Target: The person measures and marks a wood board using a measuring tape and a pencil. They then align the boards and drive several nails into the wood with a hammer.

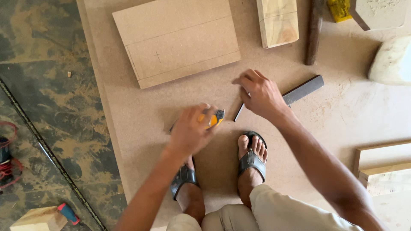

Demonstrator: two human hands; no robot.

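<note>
- hands work low over a big brown board (141, 119) that lies flat on the floor, with the person crouched on it in black sandals (251, 160).
- left hand (190, 130) is closed around a yellow tape measure (214, 119); only the yellow body and a dark tip show past the fingers, just above the left foot.
- right hand (261, 95) rests on the board with fingers curled down, pressing on a metal square (302, 90); the thick dark arm of the square sticks out to the right of the wrist, and a thin blade shows at the left of the hand, slanting down toward the tape measure.
- whether the right hand truly grips the square or only presses on it, i cannot tell.
- tape measure and thin blade lie near each other, not clearly touching.
- smaller panel (177, 40) of the same brown material lies on the board above the hands, tilted, with pencil lines and a small cross drawn on it.
- pale wood block (278, 21) sits at the top edge, right of the panel, and a dark bar (314, 32) lies just beside it.
- light wood pieces (383, 164) lie at the right edge, well apart from the hands.
- red-and-blue tool (68, 213) lies on the mottled floor (43, 107) at bottom left, beside another wood block.
</note>
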